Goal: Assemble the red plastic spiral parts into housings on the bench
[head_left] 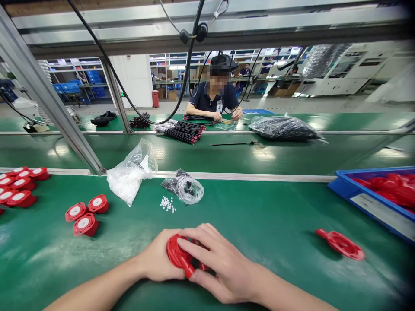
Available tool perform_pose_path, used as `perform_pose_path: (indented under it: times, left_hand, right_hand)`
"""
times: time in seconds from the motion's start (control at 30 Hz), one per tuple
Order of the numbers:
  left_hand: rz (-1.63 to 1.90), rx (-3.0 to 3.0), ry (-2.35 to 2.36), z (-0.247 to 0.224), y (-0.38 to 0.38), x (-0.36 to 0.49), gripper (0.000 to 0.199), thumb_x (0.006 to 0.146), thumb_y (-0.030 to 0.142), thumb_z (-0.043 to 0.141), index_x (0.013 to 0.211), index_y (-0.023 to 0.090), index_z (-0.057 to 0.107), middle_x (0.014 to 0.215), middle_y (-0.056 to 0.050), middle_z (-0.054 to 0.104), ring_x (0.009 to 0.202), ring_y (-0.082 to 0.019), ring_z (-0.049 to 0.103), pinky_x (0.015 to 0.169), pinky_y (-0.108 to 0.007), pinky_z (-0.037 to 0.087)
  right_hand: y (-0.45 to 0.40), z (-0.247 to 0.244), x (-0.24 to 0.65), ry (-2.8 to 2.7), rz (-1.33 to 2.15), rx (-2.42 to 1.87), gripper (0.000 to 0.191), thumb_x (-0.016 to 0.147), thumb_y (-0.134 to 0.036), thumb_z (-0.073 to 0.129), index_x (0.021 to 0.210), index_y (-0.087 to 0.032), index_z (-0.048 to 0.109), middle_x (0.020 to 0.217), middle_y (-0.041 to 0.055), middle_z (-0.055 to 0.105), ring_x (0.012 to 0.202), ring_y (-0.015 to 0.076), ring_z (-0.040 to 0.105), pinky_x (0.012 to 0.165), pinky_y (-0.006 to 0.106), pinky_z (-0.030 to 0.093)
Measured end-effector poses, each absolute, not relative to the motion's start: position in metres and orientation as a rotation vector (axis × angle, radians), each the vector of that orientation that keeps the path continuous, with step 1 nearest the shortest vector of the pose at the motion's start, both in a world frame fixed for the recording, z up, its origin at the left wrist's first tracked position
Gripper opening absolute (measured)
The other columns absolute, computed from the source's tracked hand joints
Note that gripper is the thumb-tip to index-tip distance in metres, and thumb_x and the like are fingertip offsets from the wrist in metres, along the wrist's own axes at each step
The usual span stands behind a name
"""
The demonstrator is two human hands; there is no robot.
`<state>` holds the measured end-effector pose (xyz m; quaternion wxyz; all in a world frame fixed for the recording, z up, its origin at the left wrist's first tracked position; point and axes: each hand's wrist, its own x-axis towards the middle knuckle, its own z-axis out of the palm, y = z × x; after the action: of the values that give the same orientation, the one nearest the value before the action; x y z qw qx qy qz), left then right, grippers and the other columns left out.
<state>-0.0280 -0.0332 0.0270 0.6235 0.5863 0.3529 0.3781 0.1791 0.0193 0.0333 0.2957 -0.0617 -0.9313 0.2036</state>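
Observation:
A round red plastic housing with a short spout point(178, 255) is held just above the green bench at the front middle. Around its left side my left hand point(160, 257) is closed, its fingertips hidden behind the part. From the right my right hand point(223, 263) grips the same housing, with fingers across its top and the thumb by the spout. A similar flat red part with a spout point(344, 245) lies alone on the bench to the right. To the left stand three red parts with white round tops point(84, 223).
Small white pieces point(167, 204) lie beside a clear bag of dark parts point(184, 185) and a bag of white pieces point(129, 172). More red parts point(21, 184) stand far left. A blue bin point(372, 207) holds red parts. Across the line sits a co-worker point(212, 97) near black cables point(181, 131).

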Motion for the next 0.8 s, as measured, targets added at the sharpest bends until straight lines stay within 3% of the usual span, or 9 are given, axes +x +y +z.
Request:
perform_pose_path:
  times: [0.13, 0.27, 0.4, 0.53, 0.67, 0.8]
  left_hand:
    - [0.859, 1.321, 0.831, 0.026, -0.033, -0.029, 0.051, 0.068, 0.014, 0.082, 0.118, 0.010, 0.074, 0.108, -0.009, 0.076, 0.092, -0.024, 0.066, 0.081, -0.031, 0.053]
    - [0.845, 1.299, 0.854, 0.025, -0.033, -0.032, 0.051, 0.065, 0.011, 0.080, 0.116, 0.011, 0.075, 0.095, -0.003, 0.073, 0.078, -0.016, 0.059, 0.069, -0.025, 0.048]
    - [0.855, 1.356, 0.906, 0.024, -0.036, -0.026, 0.036, 0.066, 0.010, 0.071, 0.101, 0.009, 0.076, 0.086, 0.000, 0.069, 0.071, -0.013, 0.052, 0.064, -0.024, 0.043]
    - [0.922, 1.365, 1.161, 0.013, -0.043, -0.014, 0.014, 0.064, 0.011, 0.071, 0.076, 0.014, 0.064, 0.069, 0.003, 0.062, 0.063, -0.011, 0.046, 0.057, -0.024, 0.038]
    - [0.952, 1.353, 1.477, -0.001, -0.050, -0.007, 0.028, 0.059, 0.015, 0.076, 0.070, 0.019, 0.051, 0.062, 0.006, 0.057, 0.058, -0.010, 0.041, 0.051, -0.025, 0.033]
    - [0.909, 1.478, 1.519, -0.005, -0.048, -0.011, 0.030, 0.063, 0.018, 0.076, 0.074, 0.022, 0.049, 0.061, 0.006, 0.058, 0.056, -0.011, 0.043, 0.051, -0.025, 0.034]
  right_hand:
    - [0.019, 0.033, 0.179, -2.479, 0.561, -0.169, 0.046, 0.102, -0.027, 0.058, 0.146, -0.015, 0.049, 0.138, 0.0184, 0.056, 0.103, 0.0270, 0.055, 0.090, 0.043, 0.048]
    - [0.022, 0.033, 0.179, -2.544, 0.539, -0.157, 0.051, 0.101, -0.033, 0.063, 0.146, -0.013, 0.049, 0.144, 0.0200, 0.054, 0.115, 0.0310, 0.052, 0.097, 0.048, 0.048]
    - [0.027, 0.030, 0.177, -2.525, 0.569, -0.025, 0.058, 0.106, -0.045, 0.056, 0.152, -0.012, 0.043, 0.146, 0.0217, 0.054, 0.125, 0.0332, 0.050, 0.105, 0.053, 0.045]
    - [0.024, 0.021, 0.174, -2.350, 0.512, -0.086, 0.048, 0.107, -0.041, 0.054, 0.146, -0.015, 0.050, 0.130, 0.0190, 0.066, 0.113, 0.0322, 0.056, 0.100, 0.057, 0.046]
    - [0.018, 0.016, 0.173, -2.339, 0.394, -0.163, 0.047, 0.101, -0.032, 0.058, 0.143, -0.013, 0.052, 0.124, 0.0191, 0.069, 0.105, 0.0335, 0.058, 0.095, 0.061, 0.044]
    - [0.022, 0.018, 0.173, -2.336, 0.407, -0.149, 0.048, 0.098, -0.038, 0.065, 0.139, -0.015, 0.055, 0.121, 0.0170, 0.069, 0.105, 0.0322, 0.058, 0.097, 0.057, 0.045]
